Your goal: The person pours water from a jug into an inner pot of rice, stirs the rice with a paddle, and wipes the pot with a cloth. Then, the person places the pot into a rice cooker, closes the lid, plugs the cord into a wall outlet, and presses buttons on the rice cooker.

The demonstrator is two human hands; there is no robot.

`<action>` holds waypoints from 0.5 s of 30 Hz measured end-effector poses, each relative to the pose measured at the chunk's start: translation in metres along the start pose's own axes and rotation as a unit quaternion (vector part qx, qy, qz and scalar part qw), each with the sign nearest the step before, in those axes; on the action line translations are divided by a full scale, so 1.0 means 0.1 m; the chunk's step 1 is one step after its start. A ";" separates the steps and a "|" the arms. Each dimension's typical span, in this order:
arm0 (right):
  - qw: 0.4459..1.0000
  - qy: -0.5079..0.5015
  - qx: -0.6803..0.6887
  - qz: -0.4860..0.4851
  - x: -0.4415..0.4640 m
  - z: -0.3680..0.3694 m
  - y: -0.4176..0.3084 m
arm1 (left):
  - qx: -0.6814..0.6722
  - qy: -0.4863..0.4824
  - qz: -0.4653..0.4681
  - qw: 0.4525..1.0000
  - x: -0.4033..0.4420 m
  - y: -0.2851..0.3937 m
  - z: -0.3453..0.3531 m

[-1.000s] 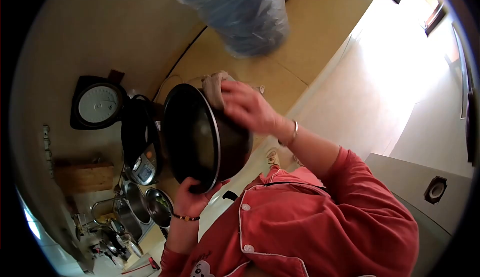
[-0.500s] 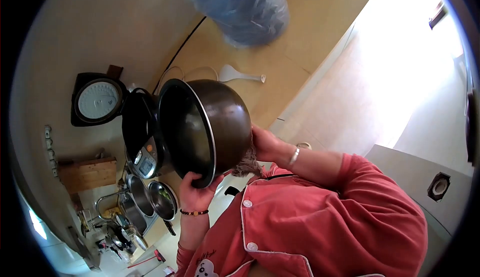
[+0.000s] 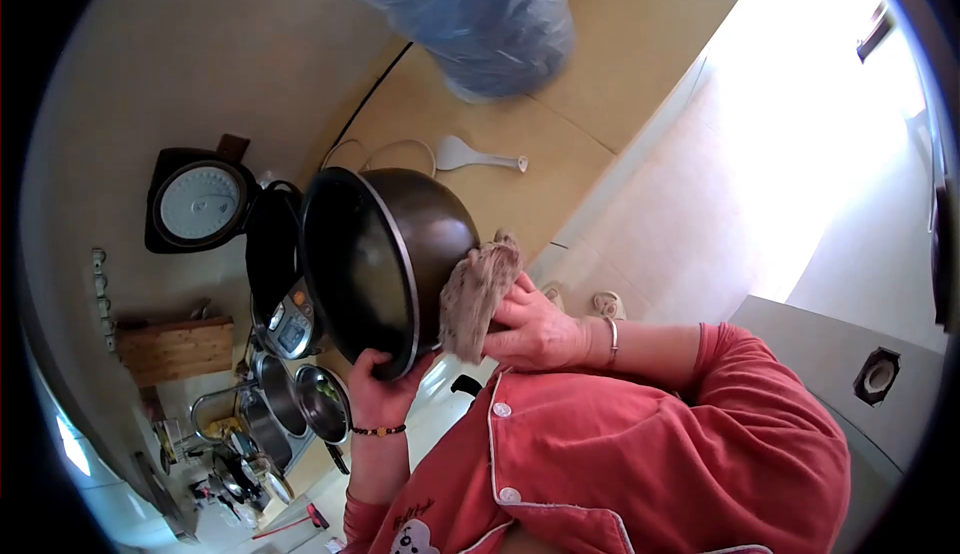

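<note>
The inner pot of a rice cooker [image 3: 425, 219], dark outside and black inside, is tilted on its side with its mouth facing left. My left hand [image 3: 385, 379], with a beaded bracelet, is closed on the lower rim, thumb at the inside edge. My right hand [image 3: 535, 329], wearing a silver bangle, holds a crumpled brown-grey cloth [image 3: 475, 299] against the pot's outer side near the base. Behind the pot stands the rice cooker [image 3: 290, 324], its lid [image 3: 200, 199] raised. Part of the cooker's body is hidden by the pot.
A white rice paddle [image 3: 480, 158] lies on the tan counter [image 3: 590, 94] beside a pale cord. Farther along is a bulky clear plastic bag [image 3: 490, 24]. On the other side are a metal pan with green bits [image 3: 322, 404], a sink [image 3: 265, 429] and a wooden board [image 3: 175, 349].
My right hand has brought the cloth out from beneath the pot onto its visible outer side. The pot has shifted slightly left, with my left hand still on the rim.
</note>
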State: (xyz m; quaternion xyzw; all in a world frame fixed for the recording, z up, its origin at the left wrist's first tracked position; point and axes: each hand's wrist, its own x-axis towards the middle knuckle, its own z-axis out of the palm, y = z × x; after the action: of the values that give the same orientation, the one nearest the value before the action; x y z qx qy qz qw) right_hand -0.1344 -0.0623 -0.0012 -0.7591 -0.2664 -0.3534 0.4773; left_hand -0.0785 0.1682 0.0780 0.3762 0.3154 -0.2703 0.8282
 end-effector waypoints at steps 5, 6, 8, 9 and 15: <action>0.996 0.034 -0.046 -0.066 0.42 -0.04 0.35 | 0.056 -0.003 -0.008 0.998 -0.21 0.08 -0.15; 1.000 0.004 0.021 -0.016 0.51 -0.10 0.43 | 0.069 0.019 0.011 0.997 -0.29 0.06 -0.08; 0.995 -0.029 0.090 0.033 0.72 -0.21 0.60 | 0.088 0.026 0.032 0.995 -0.37 0.03 -0.14; 0.992 -0.039 0.124 0.007 0.86 -0.24 0.68 | 0.110 0.033 0.051 0.992 -0.42 0.02 -0.16; 0.803 -0.117 0.509 0.286 0.99 0.36 1.29 | 0.112 0.051 0.034 0.992 -0.47 -0.08 -0.37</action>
State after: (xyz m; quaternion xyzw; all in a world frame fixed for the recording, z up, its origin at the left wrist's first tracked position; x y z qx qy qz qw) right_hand 0.0314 -0.0747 -0.0024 -0.4844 -0.2323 0.0768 0.8400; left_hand -0.1265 0.2026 0.0896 0.4901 0.3116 -0.2558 0.7728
